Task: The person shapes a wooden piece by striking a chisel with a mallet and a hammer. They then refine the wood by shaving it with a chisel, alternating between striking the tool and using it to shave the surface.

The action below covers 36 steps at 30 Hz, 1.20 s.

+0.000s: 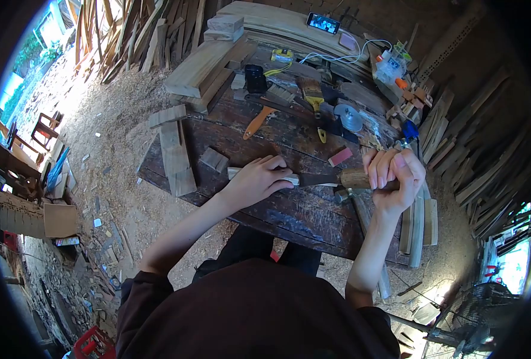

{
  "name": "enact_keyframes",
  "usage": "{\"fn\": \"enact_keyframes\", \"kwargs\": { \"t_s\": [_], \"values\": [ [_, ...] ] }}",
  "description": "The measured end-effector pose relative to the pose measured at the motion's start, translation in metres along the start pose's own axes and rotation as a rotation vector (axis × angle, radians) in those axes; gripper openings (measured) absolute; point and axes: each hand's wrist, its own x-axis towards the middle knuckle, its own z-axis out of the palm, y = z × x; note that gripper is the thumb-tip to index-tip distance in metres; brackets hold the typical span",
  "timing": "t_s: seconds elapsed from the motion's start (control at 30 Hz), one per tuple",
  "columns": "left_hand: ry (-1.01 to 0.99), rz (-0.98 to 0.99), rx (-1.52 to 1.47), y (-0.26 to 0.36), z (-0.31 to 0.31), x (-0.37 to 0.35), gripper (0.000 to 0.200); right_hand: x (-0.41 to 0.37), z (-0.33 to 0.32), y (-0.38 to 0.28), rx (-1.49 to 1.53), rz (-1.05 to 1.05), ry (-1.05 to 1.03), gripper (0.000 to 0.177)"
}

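Observation:
My right hand [399, 175] is closed around the wooden handle [355, 178] of a chisel. The chisel's dark flat blade [318, 179] points left, its tip right at the end of a small wooden strip [293, 179]. My left hand [258, 182] grips that strip against the worn dark workbench [301, 212], thumb and fingers on either side. Much of the strip is hidden under this hand. Just left of it lies a short wood block [214, 160]. A red-pink block [340, 157] rests beyond the chisel blade.
Farther back on the bench are an orange-handled tool [258, 123], a paintbrush [313, 96], a clear disc [349, 118], and a tape measure [282, 55]. A lit phone [323, 23] stands behind them. Joined wood pieces [176, 152] sit at the left edge; long sticks [418, 230] lie right.

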Motion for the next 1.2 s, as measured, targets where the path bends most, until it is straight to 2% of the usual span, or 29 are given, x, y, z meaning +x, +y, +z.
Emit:
{"fn": "enact_keyframes", "kwargs": {
  "t_s": [0.33, 0.4, 0.73, 0.93, 1.2],
  "values": [
    [-0.013, 0.001, 0.014, -0.001, 0.000, 0.001, 0.027, 0.001, -0.006, 0.003, -0.016, 0.017, 0.041, 0.033],
    [-0.003, 0.009, 0.012, -0.002, 0.000, 0.001, 0.026, 0.001, -0.014, 0.003, 0.081, 0.031, -0.039, 0.032],
    [-0.008, 0.009, 0.021, 0.000, -0.002, 0.002, 0.026, 0.004, -0.014, 0.007, 0.126, 0.032, -0.029, 0.032],
    [-0.019, 0.019, 0.023, -0.001, -0.002, 0.002, 0.025, 0.004, -0.001, 0.004, 0.005, 0.046, 0.042, 0.034],
    [-0.092, 0.115, 0.197, 0.001, 0.009, 0.010, 0.033, 0.012, 0.013, 0.010, -0.100, 0.027, -0.092, 0.033]
  ]
}}
